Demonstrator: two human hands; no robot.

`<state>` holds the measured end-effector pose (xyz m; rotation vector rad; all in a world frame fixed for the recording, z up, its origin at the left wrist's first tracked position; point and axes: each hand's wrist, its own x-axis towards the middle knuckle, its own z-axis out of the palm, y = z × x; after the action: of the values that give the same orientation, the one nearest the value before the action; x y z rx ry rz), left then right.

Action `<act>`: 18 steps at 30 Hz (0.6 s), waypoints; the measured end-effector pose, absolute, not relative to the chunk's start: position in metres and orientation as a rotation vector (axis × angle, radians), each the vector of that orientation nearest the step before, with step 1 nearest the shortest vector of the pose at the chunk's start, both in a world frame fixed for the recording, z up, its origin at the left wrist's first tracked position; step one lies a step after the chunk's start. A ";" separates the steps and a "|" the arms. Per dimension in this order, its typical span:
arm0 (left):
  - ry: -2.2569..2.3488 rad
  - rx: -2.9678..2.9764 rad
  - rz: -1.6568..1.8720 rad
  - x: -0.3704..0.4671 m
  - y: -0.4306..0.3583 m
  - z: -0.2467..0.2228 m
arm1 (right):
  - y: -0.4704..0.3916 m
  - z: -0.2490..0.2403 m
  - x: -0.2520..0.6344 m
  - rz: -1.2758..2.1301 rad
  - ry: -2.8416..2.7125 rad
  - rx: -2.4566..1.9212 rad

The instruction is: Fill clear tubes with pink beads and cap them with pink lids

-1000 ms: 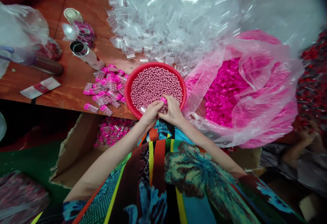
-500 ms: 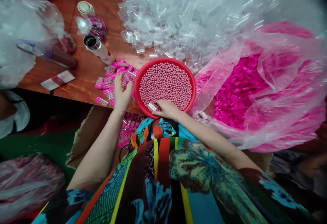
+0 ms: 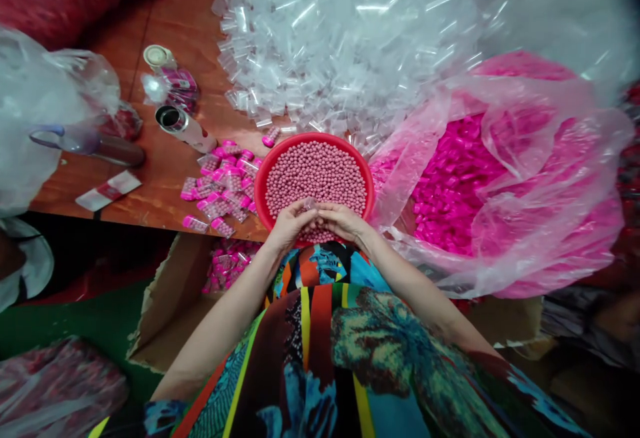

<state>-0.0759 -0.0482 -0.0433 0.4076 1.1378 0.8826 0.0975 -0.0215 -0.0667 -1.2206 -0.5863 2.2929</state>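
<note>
Bowl [image 3: 260, 191], red, holds pink beads [image 3: 320, 170]. L hand [image 3: 290, 223] & R hand [image 3: 346, 222] closed on clear vial [image 3: 309, 203] above near side. Filled vials [image 3: 227, 188] L of bowl; carton [image 3: 161, 288] w/ more, lower L; bag [image 3: 555, 218] w/ pink pcs. [image 3: 450, 188] R. Brown table [image 3: 197, 21] under bowl; flr. [image 3: 95, 328] green.

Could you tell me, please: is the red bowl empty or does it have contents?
Not empty: pink beads cover the visible inside of the red bowl. How deep they lie, I cannot tell.
</note>
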 end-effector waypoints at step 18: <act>1.410 1.327 0.755 -0.055 -0.020 -0.067 | -0.032 -0.069 0.118 1.740 -0.789 -1.496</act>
<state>-0.0550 -0.0198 -0.0673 1.3269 1.4102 0.7551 0.1177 -0.0319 -0.0693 -1.4962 -0.7893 1.7396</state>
